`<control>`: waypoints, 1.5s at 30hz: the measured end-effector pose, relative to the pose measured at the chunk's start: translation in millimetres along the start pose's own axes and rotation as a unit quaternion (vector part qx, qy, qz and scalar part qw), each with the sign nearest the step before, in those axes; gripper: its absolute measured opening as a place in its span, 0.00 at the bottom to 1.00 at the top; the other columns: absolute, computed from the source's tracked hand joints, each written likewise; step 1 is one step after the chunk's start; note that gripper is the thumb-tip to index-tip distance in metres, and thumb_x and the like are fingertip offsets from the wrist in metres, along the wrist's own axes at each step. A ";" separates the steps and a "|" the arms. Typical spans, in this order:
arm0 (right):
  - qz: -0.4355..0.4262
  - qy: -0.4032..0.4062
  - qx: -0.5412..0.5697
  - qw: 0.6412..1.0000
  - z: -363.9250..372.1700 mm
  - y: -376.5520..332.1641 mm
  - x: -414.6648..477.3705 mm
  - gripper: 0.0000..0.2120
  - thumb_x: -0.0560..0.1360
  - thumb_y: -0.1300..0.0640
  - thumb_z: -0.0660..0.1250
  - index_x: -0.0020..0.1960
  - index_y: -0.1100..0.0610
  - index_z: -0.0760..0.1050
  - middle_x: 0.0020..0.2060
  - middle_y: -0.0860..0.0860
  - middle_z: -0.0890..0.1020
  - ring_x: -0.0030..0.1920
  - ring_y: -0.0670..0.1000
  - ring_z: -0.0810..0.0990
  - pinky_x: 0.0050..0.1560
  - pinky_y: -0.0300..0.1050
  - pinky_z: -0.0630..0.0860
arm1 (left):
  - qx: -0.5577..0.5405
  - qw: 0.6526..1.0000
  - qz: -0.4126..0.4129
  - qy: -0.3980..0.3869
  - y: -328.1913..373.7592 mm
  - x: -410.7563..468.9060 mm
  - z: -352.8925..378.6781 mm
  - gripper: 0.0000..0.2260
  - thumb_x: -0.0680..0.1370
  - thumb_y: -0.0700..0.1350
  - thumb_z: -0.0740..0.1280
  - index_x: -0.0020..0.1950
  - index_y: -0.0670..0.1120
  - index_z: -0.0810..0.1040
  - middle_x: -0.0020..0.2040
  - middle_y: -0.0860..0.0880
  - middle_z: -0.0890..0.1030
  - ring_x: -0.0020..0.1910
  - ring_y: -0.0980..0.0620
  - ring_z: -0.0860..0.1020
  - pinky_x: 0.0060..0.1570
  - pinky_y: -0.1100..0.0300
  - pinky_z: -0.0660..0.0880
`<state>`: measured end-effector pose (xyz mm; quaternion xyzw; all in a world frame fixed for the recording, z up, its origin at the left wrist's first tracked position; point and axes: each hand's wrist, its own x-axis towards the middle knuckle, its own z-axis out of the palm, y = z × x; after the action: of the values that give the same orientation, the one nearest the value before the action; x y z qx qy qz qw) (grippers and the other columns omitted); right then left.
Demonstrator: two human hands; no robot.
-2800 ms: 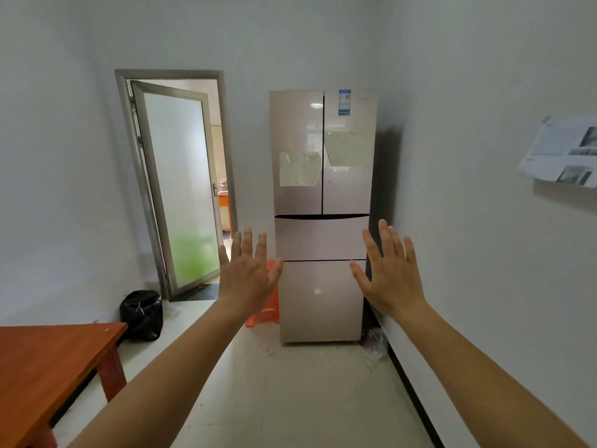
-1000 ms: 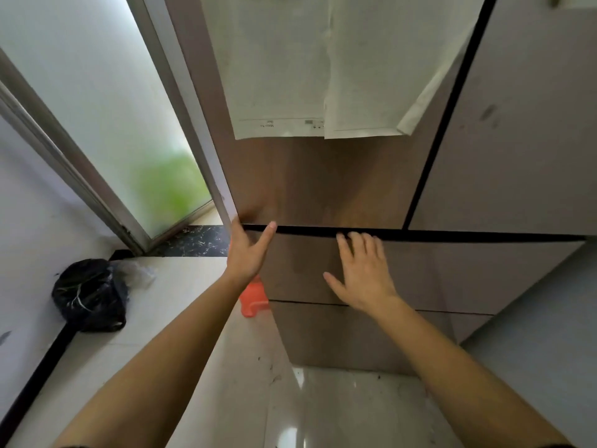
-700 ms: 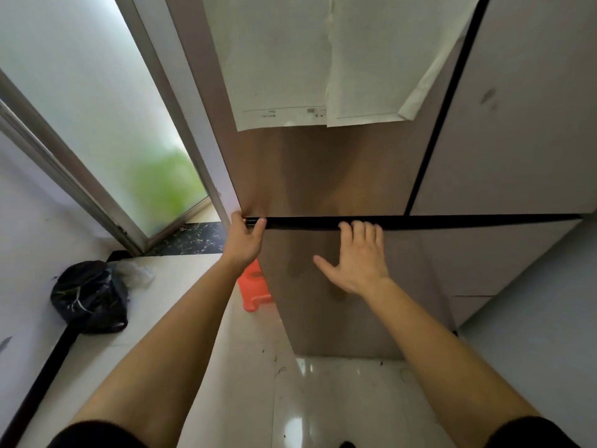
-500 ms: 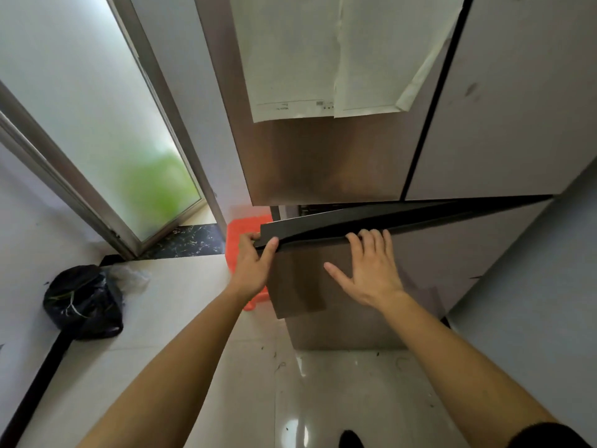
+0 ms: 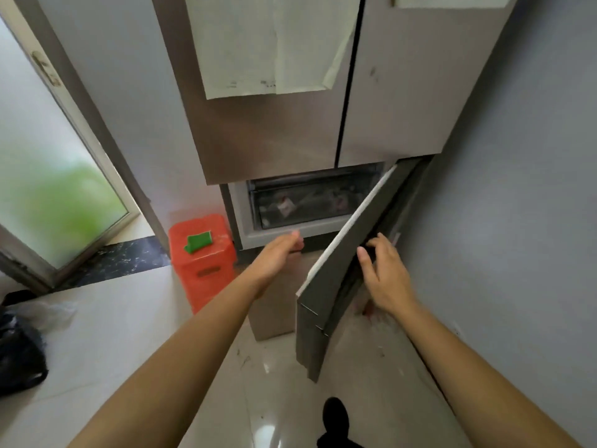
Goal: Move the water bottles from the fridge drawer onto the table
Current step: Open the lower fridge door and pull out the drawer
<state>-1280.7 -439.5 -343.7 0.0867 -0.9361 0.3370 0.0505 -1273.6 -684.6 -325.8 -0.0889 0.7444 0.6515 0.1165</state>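
Note:
The beige fridge (image 5: 268,140) fills the view ahead. Its middle compartment door (image 5: 336,270) has swung out toward the right wall. Behind it a clear drawer (image 5: 303,202) shows blurred items with labels; I cannot make out single bottles. My left hand (image 5: 277,253) reaches toward the sill under the drawer with its fingers apart, holding nothing. My right hand (image 5: 384,273) is on the top edge of the open door, fingers curled over it.
An orange plastic stool (image 5: 202,253) with a green item (image 5: 197,242) on top stands left of the fridge. A frosted glass door (image 5: 48,156) is further left, a black bag (image 5: 17,354) on the floor. A grey wall (image 5: 517,221) runs close on the right.
The compartment door has swung from slightly ajar to wide open at the right. My left hand has let go of its edge and moved toward the opening.

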 end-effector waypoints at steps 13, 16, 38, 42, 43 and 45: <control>0.170 -0.038 -0.003 0.985 -181.5 117.1 -120.4 0.38 0.75 0.36 0.67 0.79 0.48 0.59 0.73 0.45 0.68 0.71 0.46 0.69 0.67 0.38 0.63 | 0.095 0.959 0.065 -0.259 13.0 19.6 266.4 0.29 0.84 0.55 0.56 0.76 0.70 0.38 0.76 0.48 0.66 0.71 0.44 0.70 0.71 0.46 0.67; 0.149 0.019 -0.192 0.970 -199.0 153.6 -129.6 0.30 0.82 0.41 0.56 0.80 0.49 0.55 0.76 0.52 0.66 0.73 0.53 0.66 0.72 0.50 0.64 | 0.260 0.926 0.179 -0.207 27.3 30.2 303.5 0.34 0.84 0.46 0.57 0.77 0.68 0.37 0.81 0.46 0.54 0.75 0.42 0.64 0.73 0.47 0.64; 0.157 0.028 -0.377 0.912 -286.1 306.6 -63.6 0.39 0.78 0.55 0.60 0.81 0.51 0.42 0.81 0.57 0.48 0.80 0.60 0.46 0.77 0.63 0.45 | 0.518 0.823 0.218 -0.082 101.9 103.0 463.7 0.37 0.80 0.35 0.59 0.80 0.60 0.45 0.81 0.54 0.38 0.80 0.45 0.41 0.72 0.41 0.62; 0.097 0.059 -0.340 0.934 -266.8 293.3 -49.5 0.38 0.76 0.56 0.66 0.81 0.54 0.51 0.80 0.59 0.52 0.80 0.59 0.48 0.77 0.62 0.46 | 0.493 0.831 0.255 -0.019 90.2 95.8 433.7 0.26 0.83 0.42 0.56 0.80 0.52 0.54 0.82 0.50 0.47 0.79 0.44 0.53 0.74 0.45 0.63; 0.072 0.063 -0.330 0.939 -257.4 286.1 -41.8 0.38 0.77 0.56 0.66 0.81 0.55 0.51 0.80 0.59 0.52 0.80 0.59 0.47 0.78 0.61 0.45 | 0.489 0.837 0.244 -0.002 83.7 91.9 418.8 0.25 0.84 0.45 0.55 0.80 0.52 0.54 0.82 0.50 0.46 0.79 0.43 0.54 0.73 0.45 0.64; 0.025 0.065 -0.306 0.950 -234.8 268.7 -24.8 0.39 0.77 0.55 0.67 0.81 0.57 0.51 0.80 0.60 0.50 0.80 0.59 0.45 0.78 0.59 0.44 | 0.492 0.843 0.218 0.022 68.0 84.1 383.3 0.25 0.84 0.49 0.54 0.81 0.52 0.52 0.82 0.50 0.45 0.79 0.43 0.54 0.72 0.46 0.64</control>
<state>-1300.7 -82.4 -334.4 0.0216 -0.9908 0.0408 0.1273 -1351.3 -294.1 -333.1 0.1299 0.9696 0.2067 -0.0167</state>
